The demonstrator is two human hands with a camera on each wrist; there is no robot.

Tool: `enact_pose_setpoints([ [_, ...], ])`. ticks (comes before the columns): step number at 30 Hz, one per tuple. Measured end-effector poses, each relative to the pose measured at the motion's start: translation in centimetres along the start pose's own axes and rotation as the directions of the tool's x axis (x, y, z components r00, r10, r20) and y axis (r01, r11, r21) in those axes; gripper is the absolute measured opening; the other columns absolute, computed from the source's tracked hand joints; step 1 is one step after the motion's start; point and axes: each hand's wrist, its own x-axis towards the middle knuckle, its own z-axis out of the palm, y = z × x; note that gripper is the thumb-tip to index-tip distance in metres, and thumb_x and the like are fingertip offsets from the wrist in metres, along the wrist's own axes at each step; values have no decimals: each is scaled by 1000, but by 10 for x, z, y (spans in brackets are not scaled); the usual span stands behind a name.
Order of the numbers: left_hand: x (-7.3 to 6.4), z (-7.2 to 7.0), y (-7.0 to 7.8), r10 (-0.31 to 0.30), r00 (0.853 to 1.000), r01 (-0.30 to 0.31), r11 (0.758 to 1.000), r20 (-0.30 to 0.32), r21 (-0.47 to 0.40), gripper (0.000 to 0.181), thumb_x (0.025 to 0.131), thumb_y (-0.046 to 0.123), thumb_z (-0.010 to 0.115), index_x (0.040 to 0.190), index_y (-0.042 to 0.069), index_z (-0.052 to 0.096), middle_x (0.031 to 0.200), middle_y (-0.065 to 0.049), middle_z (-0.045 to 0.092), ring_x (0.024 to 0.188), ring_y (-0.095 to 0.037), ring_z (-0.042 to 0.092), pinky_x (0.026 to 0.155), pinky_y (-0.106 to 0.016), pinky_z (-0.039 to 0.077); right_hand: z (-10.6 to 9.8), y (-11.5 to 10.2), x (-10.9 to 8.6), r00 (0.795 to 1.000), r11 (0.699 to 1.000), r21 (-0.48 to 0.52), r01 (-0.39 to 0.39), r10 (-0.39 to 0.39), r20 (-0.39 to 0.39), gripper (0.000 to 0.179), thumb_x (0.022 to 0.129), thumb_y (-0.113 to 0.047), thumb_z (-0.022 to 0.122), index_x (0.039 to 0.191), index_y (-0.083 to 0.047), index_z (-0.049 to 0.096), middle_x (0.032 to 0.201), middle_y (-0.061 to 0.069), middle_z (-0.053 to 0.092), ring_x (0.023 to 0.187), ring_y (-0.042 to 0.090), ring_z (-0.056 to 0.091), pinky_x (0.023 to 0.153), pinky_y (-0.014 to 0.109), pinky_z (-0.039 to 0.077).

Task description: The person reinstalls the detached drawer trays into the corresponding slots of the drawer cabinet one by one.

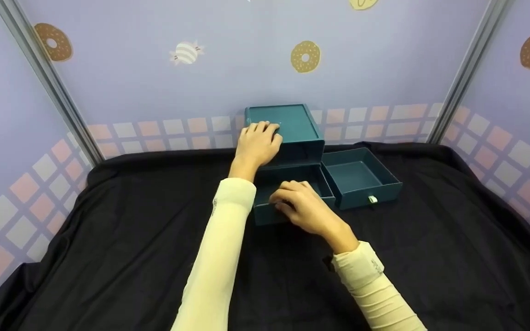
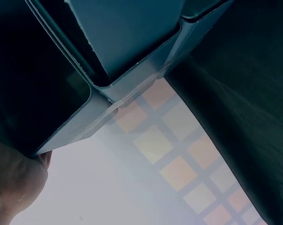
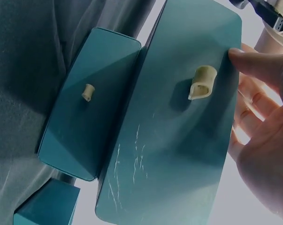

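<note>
A teal drawer cabinet [image 1: 288, 119] stands at the back of the black cloth, its upper compartment open at the front. My left hand [image 1: 256, 142] holds the front left part of the cabinet's top, fingers lying over the top panel; its thumb is hard to make out. Below, the lower drawer [image 1: 265, 215] is pulled partly out. With my right hand [image 1: 304, 207] I grip its front panel by the upper rim, thumb on the outer face and fingers behind it. A pale loop pull [image 3: 203, 82] sits on that scratched face, untouched.
A second teal drawer [image 1: 357, 177], hollow side up with its own pale pull tab [image 1: 373, 199], stands close against the cabinet's right. Black cloth [image 1: 145, 248] covers the table. Behind rises a lilac wall [image 1: 237, 59] with printed donuts and tiles.
</note>
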Motion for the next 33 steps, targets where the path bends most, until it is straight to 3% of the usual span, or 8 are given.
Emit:
enact_pose_setpoints([
  [22,1,-1,1,-6,1000,6,1000,6,-9,51,115,38,31,161,23,47,167,-7,42,155,-30,36,129,-51,24,-15,12,-6,999,999,-27,-34,34,12,9,99,-17,77,107,-15,79,105,0,73,101,22,67,88,47,51],
  [33,1,-1,0,-4,1000,4,1000,10,-21,51,115,37,32,160,22,48,166,-8,43,154,-31,36,129,-51,23,-16,22,-8,991,993,-66,-99,93,-99,14,93,-2,76,103,-11,79,99,3,72,93,25,64,82,46,50],
])
